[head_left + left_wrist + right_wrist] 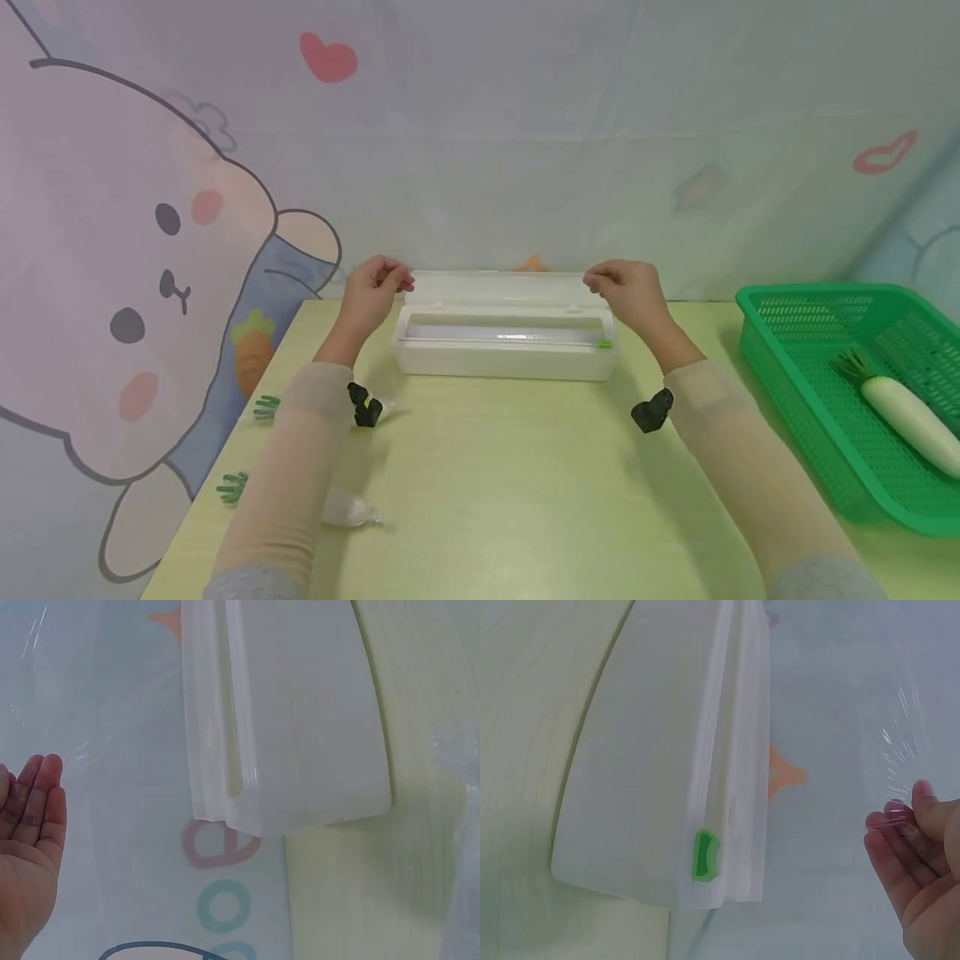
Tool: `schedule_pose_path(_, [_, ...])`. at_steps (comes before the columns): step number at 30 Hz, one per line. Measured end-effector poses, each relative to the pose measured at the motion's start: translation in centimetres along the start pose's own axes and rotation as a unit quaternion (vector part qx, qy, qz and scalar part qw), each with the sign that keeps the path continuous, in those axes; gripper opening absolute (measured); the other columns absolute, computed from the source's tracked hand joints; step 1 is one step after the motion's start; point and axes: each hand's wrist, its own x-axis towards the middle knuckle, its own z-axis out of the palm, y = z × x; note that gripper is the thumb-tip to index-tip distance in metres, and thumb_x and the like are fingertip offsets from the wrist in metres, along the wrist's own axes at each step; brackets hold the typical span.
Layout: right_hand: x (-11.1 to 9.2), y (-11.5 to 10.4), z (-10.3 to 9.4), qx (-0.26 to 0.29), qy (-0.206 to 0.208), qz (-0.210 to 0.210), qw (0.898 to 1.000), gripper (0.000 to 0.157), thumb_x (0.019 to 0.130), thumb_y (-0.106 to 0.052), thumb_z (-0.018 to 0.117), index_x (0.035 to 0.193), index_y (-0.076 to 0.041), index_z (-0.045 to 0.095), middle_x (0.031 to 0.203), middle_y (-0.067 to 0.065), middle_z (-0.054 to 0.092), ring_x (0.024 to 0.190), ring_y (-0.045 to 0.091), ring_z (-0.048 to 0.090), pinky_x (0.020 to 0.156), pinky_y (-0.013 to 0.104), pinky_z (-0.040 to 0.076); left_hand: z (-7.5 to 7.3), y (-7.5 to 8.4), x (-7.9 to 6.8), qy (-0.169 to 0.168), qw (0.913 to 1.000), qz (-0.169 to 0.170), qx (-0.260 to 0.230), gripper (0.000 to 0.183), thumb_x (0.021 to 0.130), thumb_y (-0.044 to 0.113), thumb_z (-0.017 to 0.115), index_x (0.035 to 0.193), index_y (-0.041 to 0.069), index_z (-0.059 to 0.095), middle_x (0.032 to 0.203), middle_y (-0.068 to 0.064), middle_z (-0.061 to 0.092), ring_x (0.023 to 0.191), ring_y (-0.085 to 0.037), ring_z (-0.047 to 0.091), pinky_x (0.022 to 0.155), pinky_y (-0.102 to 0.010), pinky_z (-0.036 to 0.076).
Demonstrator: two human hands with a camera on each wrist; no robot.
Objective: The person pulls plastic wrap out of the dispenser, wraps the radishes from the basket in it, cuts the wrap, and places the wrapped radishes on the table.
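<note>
A long white cling film dispenser point(506, 362) lies across the table, its translucent lid point(498, 287) raised at the back. A film roll point(502, 332) shows through its slot. The small green slide cutter point(705, 856) sits at the slot's right end. My left hand point(372, 292) pinches clear film by the dispenser's left end. By the right end, my right hand point(628, 292) pinches the film too, thumb against fingertips. Creases fan out in the cling film point(900, 750) from that pinch. In the left wrist view, the left thumb is mostly cut off.
To the right, a green plastic basket point(798, 408) holds a white radish point(911, 421) with cut green stems. Film-wrapped radishes, one with its wrapped end point(348, 508) showing, lie partly hidden under the left forearm. A printed cloth point(487, 167) hangs behind the table.
</note>
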Motion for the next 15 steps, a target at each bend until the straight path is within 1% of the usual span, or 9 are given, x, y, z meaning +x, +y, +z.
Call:
schedule_pose_path(3, [0.2,-0.5,-0.1,0.004,0.012,0.002,1.0,0.023,0.097,-0.016,0.058,0.108,0.0,0.07,0.101,0.02,0.07,0.091,0.03,0.067,0.08,0.038,0.054,-0.2,0.3,0.2,0.01,0.9999,0.012,-0.003,0.021,0.1,0.013,0.052,0.107,-0.006,0.058,0.102,-0.021,0.066,0.09,-0.026,0.066,0.086,-0.029,0.052])
schedule_pose_path(9, [0.5,-1.5,-0.4,0.015,0.022,0.012,1.0,0.023,0.096,-0.015,0.06,0.108,0.002,0.07,0.101,0.02,0.07,0.09,0.029,0.067,0.079,0.036,0.054,-0.5,0.9,0.6,0.027,0.9993,0.024,-0.007,0.02,0.1,0.012,0.052,0.105,-0.006,0.058,0.1,-0.022,0.067,0.085,-0.02,0.066,0.082,-0.026,0.051])
schedule_pose_path(12, [0.7,-1.8,-0.6,0.019,0.026,0.012,0.999,0.023,0.096,-0.015,0.061,0.107,0.002,0.071,0.099,0.019,0.071,0.086,0.026,0.067,0.077,0.034,0.054,-0.7,1.2,0.7,0.03,0.9992,0.025,-0.006,0.023,0.1,0.014,0.052,0.107,-0.006,0.058,0.101,-0.022,0.067,0.084,-0.016,0.066,0.083,-0.027,0.051])
schedule_pose_path(15, [0.9,-2.1,-0.8,0.025,0.03,0.015,0.999,0.023,0.096,-0.016,0.061,0.106,0.002,0.071,0.098,0.018,0.071,0.084,0.02,0.067,0.078,0.033,0.054,-0.8,1.6,0.8,0.034,0.999,0.028,-0.008,0.023,0.1,0.015,0.052,0.107,-0.006,0.058,0.101,-0.022,0.067,0.083,-0.013,0.065,0.086,-0.032,0.051])
